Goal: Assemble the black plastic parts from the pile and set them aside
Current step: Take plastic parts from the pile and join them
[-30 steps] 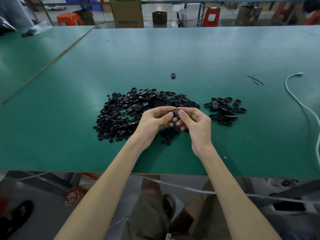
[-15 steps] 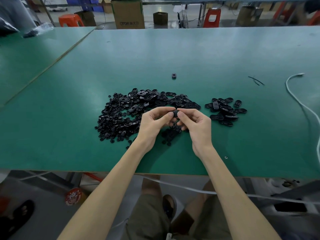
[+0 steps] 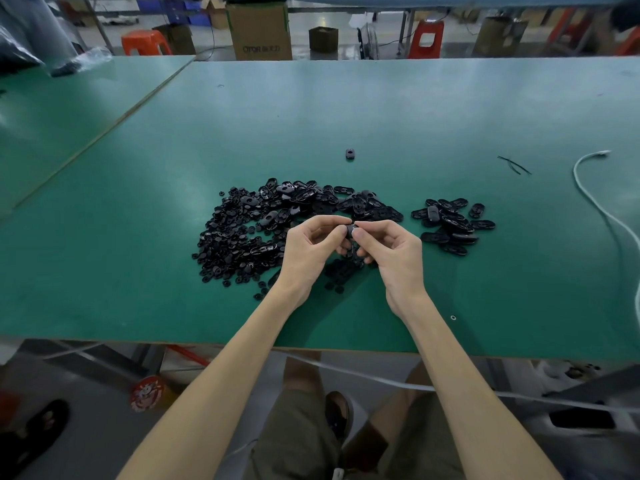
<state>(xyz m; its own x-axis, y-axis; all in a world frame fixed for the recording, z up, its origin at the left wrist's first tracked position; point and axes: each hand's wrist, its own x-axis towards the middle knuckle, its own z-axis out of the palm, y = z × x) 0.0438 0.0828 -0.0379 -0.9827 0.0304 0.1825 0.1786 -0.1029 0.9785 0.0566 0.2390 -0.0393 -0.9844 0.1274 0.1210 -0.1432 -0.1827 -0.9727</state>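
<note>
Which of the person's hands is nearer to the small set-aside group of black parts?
Right. The right hand is just beside the set-aside group, which lies to its right; the left hand is farther away, on the right hand's other side.

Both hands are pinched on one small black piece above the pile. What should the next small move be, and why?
Probably carry the black piece right and drop it on the smaller heap. Left hand and right hand both pinch it over the big pile, so joining looks about done, though the fit is hidden.

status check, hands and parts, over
Left hand and right hand both pinching one black part above the main pile. Set-aside pile to the right. Nothing in the way.
</note>
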